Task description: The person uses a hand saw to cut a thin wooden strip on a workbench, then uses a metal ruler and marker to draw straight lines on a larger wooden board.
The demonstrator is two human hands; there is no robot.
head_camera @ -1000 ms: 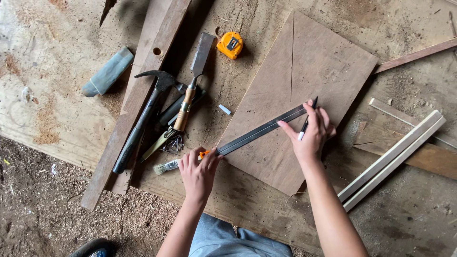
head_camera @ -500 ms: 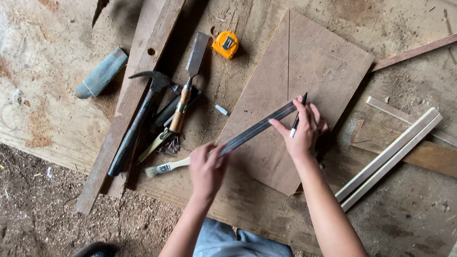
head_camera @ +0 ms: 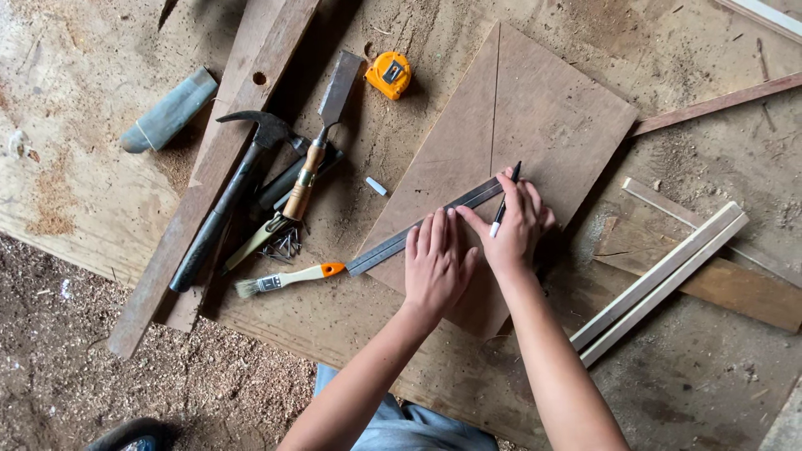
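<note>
Far to my left lie a grey sharpening stone (head_camera: 170, 110), a long timber offcut (head_camera: 219, 159) and a black claw hammer (head_camera: 230, 194), then a wood-handled chisel (head_camera: 322, 134) over loose nails (head_camera: 286, 245), a small paintbrush (head_camera: 284, 278) with an orange collar, and a yellow tape measure (head_camera: 389, 73). That side is crowded, so I judge there is little room to slide anything that way.

The steel ruler (head_camera: 393, 244) runs on a slant from beside the brush up across the plywood panel (head_camera: 535, 117). It looks thin, stiff and slick, likely to skate on the dusty wood, so it wants pressure from above rather than a pinch. My left hand (head_camera: 436, 263) lies flat on it, fingers spread and pressing down, holding nothing else.

My right hand (head_camera: 518, 224) is closed around a black pen (head_camera: 503, 204), tip at the ruler's upper edge. The pen is light and rigid, gripped low near the point.

The panel lies flat on the workbench (head_camera: 83, 192), light but stiff I think; its near corner sits close to the bench edge by my arms. To the right, pale wooden battens (head_camera: 668, 280) lie well apart, leaving open bench between.
</note>
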